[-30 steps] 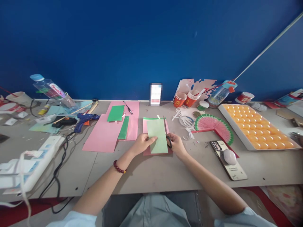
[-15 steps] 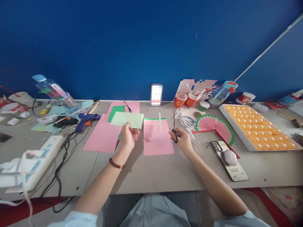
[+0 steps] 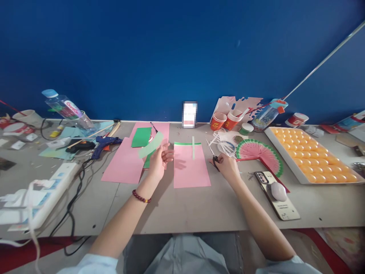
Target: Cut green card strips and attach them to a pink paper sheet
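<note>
My left hand (image 3: 160, 161) is closed, its fingers half curled, on a piece of light green paper (image 3: 150, 146). The paper is tilted, blurred and partly behind the hand, above the pink and green sheets. My right hand (image 3: 227, 167) grips black-handled scissors (image 3: 212, 150) low over the table, blades pointing away and to the left. Between my hands lies a pink sheet (image 3: 190, 171) with a dark green band (image 3: 184, 144) along its far edge. A narrow pale green strip (image 3: 193, 147) crosses that edge.
Green paper (image 3: 142, 137) and another pink sheet (image 3: 122, 163) lie left. A glue gun (image 3: 104, 144) and power strip (image 3: 54, 190) are farther left. To the right are a watermelon-patterned paper fan (image 3: 261, 152), red paper cups (image 3: 219, 121), a phone (image 3: 276, 196) and a tray of orange balls (image 3: 310, 152).
The light green paper has turned from nearly flat to a steep tilt in my left hand. My right hand has moved slightly right and down, swinging the scissor blades leftward.
</note>
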Available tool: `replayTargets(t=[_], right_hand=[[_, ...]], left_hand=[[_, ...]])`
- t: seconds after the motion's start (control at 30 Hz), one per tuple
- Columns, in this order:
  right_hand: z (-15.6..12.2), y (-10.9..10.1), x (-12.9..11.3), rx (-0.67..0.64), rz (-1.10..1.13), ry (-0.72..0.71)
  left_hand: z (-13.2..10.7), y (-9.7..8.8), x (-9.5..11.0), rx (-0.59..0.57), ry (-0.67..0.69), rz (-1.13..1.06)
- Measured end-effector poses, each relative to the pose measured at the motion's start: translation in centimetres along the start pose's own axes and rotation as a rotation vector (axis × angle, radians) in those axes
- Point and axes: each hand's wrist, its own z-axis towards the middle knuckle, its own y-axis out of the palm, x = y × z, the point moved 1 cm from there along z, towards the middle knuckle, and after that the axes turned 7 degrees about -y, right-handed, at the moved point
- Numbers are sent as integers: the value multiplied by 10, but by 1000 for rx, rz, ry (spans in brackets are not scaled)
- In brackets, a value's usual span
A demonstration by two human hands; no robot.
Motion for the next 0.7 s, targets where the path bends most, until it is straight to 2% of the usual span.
replayTargets(t=[0.13,0.33,0.4,0.53,0.7], right_hand=[[2,2,6,21,41,-3],[3,5,7,21,135,-19],[2,6,6,16,121,-37],[0,6,3,-7,96,-20],[-2,5,-1,-34,84,-20]], left_hand=[[-8,4,-8,-172,173,303],[-22,9,-28,-398,619,1048],[-22,9,-36,-497,741,1228],[-18,7,-47,-571,814,1399],[-17,7,-49,-606,840,1443]])
